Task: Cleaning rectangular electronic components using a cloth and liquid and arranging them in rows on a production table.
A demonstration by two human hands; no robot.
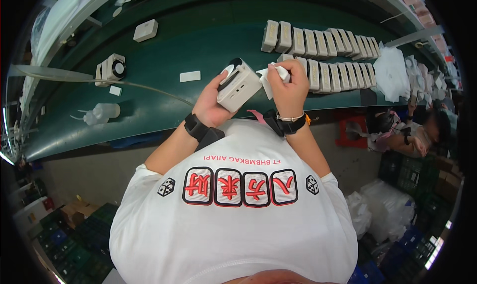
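Observation:
Over the near edge of the green work surface, my left hand point(209, 105) grips a boxy off-white device point(239, 91) from its left side. The device is tilted, with small port openings along the side that shows and a black and white round part on top. Just right of it, my right hand point(292, 87) is closed on a crumpled white cloth or tissue point(266, 86). One end of this cloth hangs close to the device's right edge; whether it touches cannot be made out.
Two rows of similar devices point(308, 43) stand at the right, beside a white plastic bag point(391, 74). On the left are clear squeeze bottles point(102, 113), more devices point(107, 70) and a thin curved tube point(144, 89). A small white block point(190, 76) lies mid-surface. Another person point(397, 137) is at far right.

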